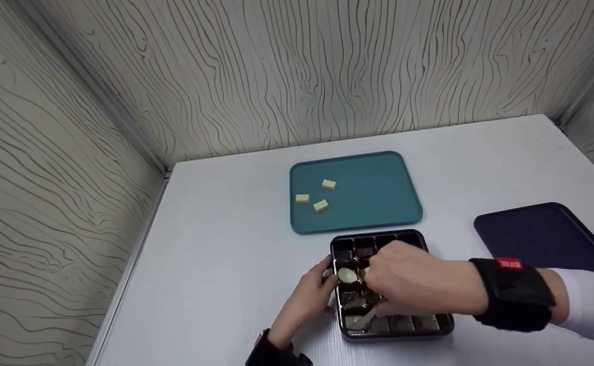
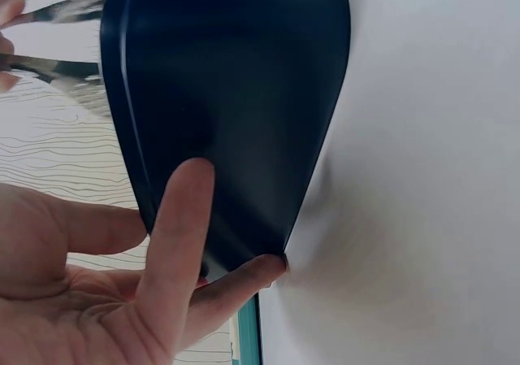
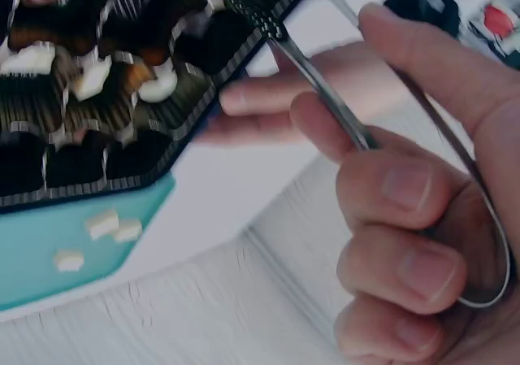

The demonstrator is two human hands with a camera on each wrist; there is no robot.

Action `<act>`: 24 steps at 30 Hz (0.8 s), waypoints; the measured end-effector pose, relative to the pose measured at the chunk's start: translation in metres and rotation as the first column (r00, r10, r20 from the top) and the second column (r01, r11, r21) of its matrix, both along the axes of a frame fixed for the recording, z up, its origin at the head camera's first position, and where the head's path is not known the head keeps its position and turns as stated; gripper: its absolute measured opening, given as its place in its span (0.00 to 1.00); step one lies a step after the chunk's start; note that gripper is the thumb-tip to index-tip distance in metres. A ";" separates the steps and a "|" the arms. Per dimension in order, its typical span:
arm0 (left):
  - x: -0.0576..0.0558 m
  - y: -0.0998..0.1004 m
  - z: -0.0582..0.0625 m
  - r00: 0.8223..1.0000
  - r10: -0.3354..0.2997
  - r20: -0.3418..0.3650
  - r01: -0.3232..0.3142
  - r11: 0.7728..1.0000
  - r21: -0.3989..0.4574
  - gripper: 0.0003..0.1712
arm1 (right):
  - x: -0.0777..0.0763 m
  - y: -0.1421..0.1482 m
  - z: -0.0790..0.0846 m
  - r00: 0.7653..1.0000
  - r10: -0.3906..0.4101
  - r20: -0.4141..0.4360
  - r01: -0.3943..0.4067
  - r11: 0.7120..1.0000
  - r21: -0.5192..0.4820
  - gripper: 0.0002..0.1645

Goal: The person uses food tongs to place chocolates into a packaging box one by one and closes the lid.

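A black box (image 1: 403, 335) divided into small compartments stands on the table. My left hand (image 1: 304, 297) rests against its left side, thumb at the rim and extended fingers along the dark outer wall (image 2: 244, 97). Over the box, my right hand (image 1: 408, 279) grips metal tongs (image 3: 329, 97) between thumb and fingers. The tong tips reach down into the near left corner compartment, where something pale shows; I cannot tell whether they pinch it. A round pale piece (image 1: 347, 275) sits in a left-side compartment. My right hand hides part of the box in the head view.
Behind the box lies a teal tray (image 1: 373, 188) with three cream-coloured blocks (image 1: 321, 206) on its left part. A dark blue tray (image 1: 530, 229) lies to the right, partly behind my right forearm. Wood-patterned panels (image 1: 286, 76) stand along the table's back and sides.
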State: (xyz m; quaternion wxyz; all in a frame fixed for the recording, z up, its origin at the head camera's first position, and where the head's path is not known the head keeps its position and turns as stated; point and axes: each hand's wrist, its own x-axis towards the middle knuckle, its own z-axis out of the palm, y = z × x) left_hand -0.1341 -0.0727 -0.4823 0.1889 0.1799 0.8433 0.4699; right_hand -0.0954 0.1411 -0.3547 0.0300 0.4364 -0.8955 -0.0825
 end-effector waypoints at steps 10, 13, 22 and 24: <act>0.000 0.000 0.001 1.000 -0.004 -0.008 0.004 1.000 0.004 0.33 | -0.007 0.048 0.016 0.997 -0.078 -0.006 0.076 0.989 -0.128 0.31; 0.000 -0.001 0.001 1.000 -0.001 0.001 0.001 1.000 0.004 0.33 | -0.010 0.053 0.017 0.996 -0.092 -0.014 0.089 0.987 -0.133 0.32; 0.001 0.000 0.001 1.000 -0.007 0.000 0.007 1.000 0.012 0.33 | -0.048 0.053 0.032 0.981 -0.153 -0.117 0.141 0.984 -0.109 0.31; 0.000 0.001 0.001 1.000 -0.008 -0.002 0.008 1.000 0.012 0.33 | -0.063 0.050 0.035 0.978 -0.155 -0.143 0.142 0.985 -0.098 0.30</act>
